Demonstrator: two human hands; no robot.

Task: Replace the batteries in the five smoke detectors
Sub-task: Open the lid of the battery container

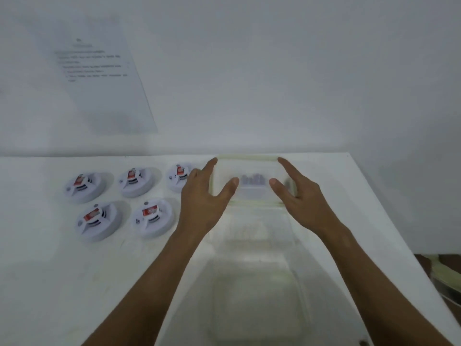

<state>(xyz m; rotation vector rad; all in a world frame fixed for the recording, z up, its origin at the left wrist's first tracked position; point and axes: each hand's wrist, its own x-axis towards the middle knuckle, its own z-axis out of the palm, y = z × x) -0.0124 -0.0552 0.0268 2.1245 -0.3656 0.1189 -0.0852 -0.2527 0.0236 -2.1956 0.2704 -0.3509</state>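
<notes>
Nearest on the white table stands a clear plastic tub, blurred, between the two bare forearms; past it sits a smaller clear container with a pale rim, and dark batteries, too smeared to count, show inside it. The left hand is spread wide at that container's left edge, thumb over its lid; the right hand is just as open at the right edge; whether either truly grips the container I cannot tell. To the left lie the five smoke detectors, white discs with red labels, two in the nearer row and three behind. Beyond, a printed sheet hangs on the wall.
</notes>
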